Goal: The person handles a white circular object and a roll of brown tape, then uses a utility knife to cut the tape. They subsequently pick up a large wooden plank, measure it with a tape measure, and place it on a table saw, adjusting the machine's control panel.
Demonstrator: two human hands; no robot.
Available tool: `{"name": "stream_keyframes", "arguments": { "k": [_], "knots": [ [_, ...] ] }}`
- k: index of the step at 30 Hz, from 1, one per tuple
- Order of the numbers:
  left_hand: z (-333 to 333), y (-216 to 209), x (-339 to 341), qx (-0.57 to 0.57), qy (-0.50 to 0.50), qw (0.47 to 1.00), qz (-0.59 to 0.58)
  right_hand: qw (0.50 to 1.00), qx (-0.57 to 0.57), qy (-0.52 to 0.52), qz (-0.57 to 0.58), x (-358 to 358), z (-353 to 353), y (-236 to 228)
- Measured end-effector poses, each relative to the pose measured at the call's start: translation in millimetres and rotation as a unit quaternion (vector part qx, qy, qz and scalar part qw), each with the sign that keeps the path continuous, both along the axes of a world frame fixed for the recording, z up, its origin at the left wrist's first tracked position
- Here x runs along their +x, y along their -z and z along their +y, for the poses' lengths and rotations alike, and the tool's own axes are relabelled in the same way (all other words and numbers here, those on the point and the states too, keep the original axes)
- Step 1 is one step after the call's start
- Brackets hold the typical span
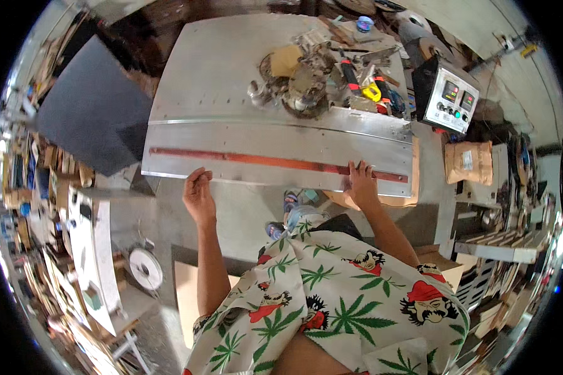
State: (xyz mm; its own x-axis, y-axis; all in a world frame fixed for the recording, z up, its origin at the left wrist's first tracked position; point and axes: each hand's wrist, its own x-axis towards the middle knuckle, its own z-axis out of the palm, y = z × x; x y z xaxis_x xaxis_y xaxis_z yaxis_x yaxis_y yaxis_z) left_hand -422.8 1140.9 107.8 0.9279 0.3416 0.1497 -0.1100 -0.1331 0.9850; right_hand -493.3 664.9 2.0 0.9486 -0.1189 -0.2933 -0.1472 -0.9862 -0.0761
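Note:
A long, thin reddish-brown strip (263, 160) lies lengthwise on the front part of a grey metal worktable (213, 75). My right hand (360, 185) rests on the strip toward its right end, fingers spread over it and the front edge of the table. My left hand (199, 197) is at the table's front edge, below the left part of the strip. Its fingers are loosely bent, with thumb and forefinger slightly apart, and no held thing shows in it. The strip's left end lies free on the metal.
Behind the strip stands a grimy round mechanical assembly (303, 87). Hand tools and a yellow tape measure (372, 92) crowd the table's far right. A control box (455, 100) stands right of it, above a brown paper bag (468, 162). A dark panel (94, 109) is at left.

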Motion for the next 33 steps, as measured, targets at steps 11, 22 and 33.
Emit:
{"name": "stream_keyframes", "arguments": {
  "k": [11,22,33],
  "knots": [
    [-56.9,-162.4,261.4,0.178,0.213,0.958,-0.067,0.996,0.047,0.075,0.033,32.4,30.0,-15.9],
    [-320.1,-176.1,533.2,0.348,0.484,0.753,-0.278,0.979,0.122,0.144,0.077,40.7,26.2,1.1],
    [-503.9,-13.0,596.6,0.341,0.58,0.722,-0.164,0.91,0.208,0.352,-0.067,274.9,-130.2,-100.6]
  ]
}}
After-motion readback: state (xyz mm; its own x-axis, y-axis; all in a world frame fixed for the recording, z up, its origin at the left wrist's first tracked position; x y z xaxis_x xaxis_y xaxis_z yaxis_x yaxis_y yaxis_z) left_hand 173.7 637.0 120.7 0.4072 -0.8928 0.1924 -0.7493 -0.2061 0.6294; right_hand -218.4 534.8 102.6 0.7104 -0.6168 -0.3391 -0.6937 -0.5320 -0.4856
